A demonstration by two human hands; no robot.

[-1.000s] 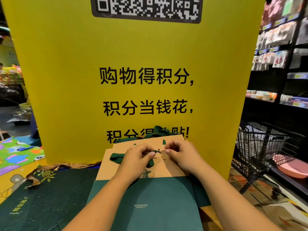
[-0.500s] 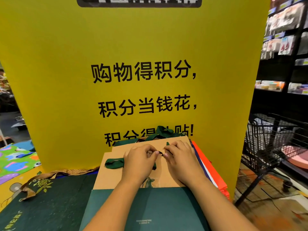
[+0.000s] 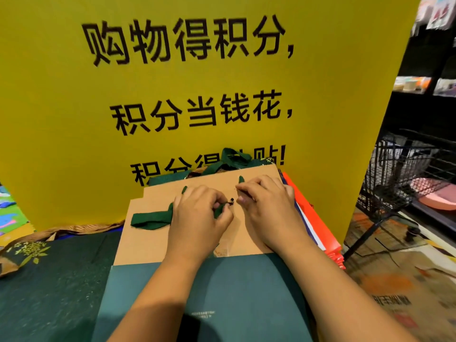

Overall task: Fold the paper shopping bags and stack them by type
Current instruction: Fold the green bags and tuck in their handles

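Observation:
A flattened teal-green paper bag [image 3: 222, 287] lies in front of me with its brown inner flap [image 3: 153, 206] turned up. A green ribbon handle [image 3: 150, 218] runs across the flap. My left hand [image 3: 197, 218] pinches the ribbon end, where a small dark snap shows between my fingertips. My right hand [image 3: 269, 206] rests curled on the flap just right of it, fingertips pinching something small near the snap. Another green bag with ribbon handles [image 3: 234, 159] lies behind the flap.
A dark green bag with a gold leaf print [image 3: 49, 280] lies flat on the left. Orange and white folded bags [image 3: 318, 230] are stacked at the right. A tall yellow sign board [image 3: 197, 82] stands close behind. A black wire basket [image 3: 399, 174] sits at the right.
The view has moved closer and tilted down. My two hands stay together on the flap, and my fingertips have parted slightly around the small snap.

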